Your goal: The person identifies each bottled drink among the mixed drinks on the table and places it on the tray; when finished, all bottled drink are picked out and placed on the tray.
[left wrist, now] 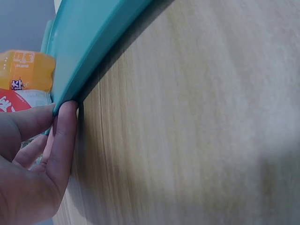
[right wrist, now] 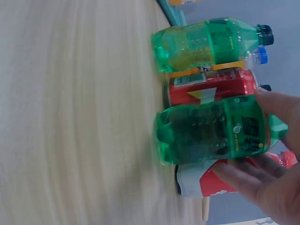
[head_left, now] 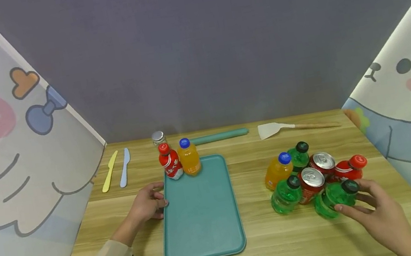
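Near the right edge of the surface (head_left: pixel 281 253), the right hand (head_left: pixel 382 214) grips a green bottle (head_left: pixel 333 199) in its fingers, long axis roughly upright; well to the bottle's left lies the tray (head_left: pixel 201 219), its left edge pinched by fingers of the left hand (head_left: pixel 148 204)

Dial centred on the tray (head_left: pixel 200 219): two bottles (head_left: pixel 190 160) stand on it at 11–12; a jar (head_left: pixel 159 138) sits behind, 11. Rod (head_left: pixel 219 136), 1; spatula (head_left: pixel 291 126), 2. At 3, five bottles (head_left: pixel 286 198) surround two cans (head_left: pixel 312 179). Left hand (head_left: pixel 147 204) meets the rim, 9–10; knives (head_left: pixel 110 171) lie at 10.
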Demonstrator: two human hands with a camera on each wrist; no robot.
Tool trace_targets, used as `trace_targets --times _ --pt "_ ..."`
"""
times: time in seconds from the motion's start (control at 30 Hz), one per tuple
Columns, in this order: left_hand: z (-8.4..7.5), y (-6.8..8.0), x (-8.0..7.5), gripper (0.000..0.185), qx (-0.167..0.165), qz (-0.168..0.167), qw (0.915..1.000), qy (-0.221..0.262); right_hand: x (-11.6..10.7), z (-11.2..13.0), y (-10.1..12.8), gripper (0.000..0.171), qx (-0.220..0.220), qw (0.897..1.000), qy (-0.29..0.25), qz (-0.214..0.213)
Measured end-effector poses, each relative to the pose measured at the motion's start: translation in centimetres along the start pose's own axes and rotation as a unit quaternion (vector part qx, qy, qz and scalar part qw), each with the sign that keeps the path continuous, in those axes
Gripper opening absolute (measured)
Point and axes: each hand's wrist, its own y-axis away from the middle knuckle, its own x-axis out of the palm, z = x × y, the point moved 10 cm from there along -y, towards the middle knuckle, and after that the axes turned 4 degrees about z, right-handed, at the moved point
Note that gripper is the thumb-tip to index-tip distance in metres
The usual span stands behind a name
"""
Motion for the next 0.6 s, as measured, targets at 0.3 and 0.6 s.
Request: trace_targets --times 0.3,0.6 --pt "0.0 0.1 0.0 0.061 0.0 -0.001 1.0 0.002 -0.4 0.5 0.3 0.068 -0.026 0.998 -0.014 -0.049" --pt "0.1 0.0 0.1 0.06 0.0 0.003 1.0 0.005 -1.5 1.1 0.4 0.066 -0.041 0.995 -0.039 -0.086"
